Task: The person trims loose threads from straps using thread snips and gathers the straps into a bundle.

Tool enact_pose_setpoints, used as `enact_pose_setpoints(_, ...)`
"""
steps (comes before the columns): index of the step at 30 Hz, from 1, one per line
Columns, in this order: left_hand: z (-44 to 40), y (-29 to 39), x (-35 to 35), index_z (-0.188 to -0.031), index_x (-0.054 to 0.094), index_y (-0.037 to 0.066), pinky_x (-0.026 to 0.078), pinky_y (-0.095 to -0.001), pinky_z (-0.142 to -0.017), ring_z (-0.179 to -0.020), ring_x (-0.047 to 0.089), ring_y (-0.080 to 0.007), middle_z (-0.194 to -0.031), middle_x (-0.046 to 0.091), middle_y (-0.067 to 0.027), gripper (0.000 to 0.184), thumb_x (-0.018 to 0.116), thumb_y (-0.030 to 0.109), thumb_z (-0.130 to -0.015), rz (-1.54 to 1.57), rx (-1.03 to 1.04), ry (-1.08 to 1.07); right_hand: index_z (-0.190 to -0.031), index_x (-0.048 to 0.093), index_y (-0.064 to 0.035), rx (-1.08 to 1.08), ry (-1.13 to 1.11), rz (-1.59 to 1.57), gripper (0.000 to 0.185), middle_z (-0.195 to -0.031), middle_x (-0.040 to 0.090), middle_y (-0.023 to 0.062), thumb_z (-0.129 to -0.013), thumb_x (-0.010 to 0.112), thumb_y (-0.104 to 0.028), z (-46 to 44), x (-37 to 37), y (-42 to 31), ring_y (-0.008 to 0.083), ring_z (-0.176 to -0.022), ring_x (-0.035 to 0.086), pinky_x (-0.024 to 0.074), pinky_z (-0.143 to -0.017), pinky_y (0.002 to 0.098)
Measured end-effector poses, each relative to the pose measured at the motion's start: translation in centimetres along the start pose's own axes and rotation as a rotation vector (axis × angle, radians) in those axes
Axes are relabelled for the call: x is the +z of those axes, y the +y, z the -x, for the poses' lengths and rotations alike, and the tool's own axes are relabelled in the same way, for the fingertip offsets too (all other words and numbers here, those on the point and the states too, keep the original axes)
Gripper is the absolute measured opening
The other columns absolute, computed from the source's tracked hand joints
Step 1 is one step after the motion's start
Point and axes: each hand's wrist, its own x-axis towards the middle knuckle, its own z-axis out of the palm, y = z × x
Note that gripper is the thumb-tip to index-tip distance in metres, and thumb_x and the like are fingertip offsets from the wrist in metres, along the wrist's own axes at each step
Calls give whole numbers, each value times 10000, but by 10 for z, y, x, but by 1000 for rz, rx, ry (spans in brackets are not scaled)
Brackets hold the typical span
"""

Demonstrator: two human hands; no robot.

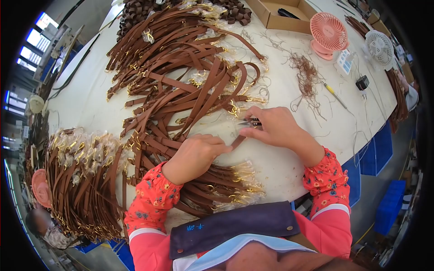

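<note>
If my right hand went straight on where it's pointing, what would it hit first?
Probably the pile of brown straps, with the snips in your right hand reaching it first, though their height above the table is unclear.

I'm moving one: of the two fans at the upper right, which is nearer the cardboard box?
The pink fan, close beside the cardboard box; the white fan stands farther right.

Bright, windows point(38, 40) glaring, curved edges perhaps blurred

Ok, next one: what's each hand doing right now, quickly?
Left hand: closed, pinching a brown strap.
Right hand: closed around small snips, blades pointing toward the left.
</note>
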Motion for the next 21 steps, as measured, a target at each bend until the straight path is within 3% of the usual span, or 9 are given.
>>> enact_pose_setpoints(8, -1, 3, -1, -1103, 787, 88, 560, -435, -775, -919, 698, -336, -1027, 747, -94, 248, 646, 31, -908, -27, -17, -29, -978, 686, -114, 31, 61, -69, 366, -692, 693, 121, -998, 631, -475, -15, 14, -3, 354, -664, 693, 518, -624, 488)
enact_pose_setpoints(21, -1, 3, 0, -1102, 787, 82, 557, -441, -799, -928, 695, -340, -1027, 743, -104, 269, 636, 6, -893, -14, -14, -24, -974, 727, -156, 73, 43, -166, 303, -706, 704, 91, -994, 644, -447, -17, 12, -3, 333, -641, 686, 529, -616, 460)
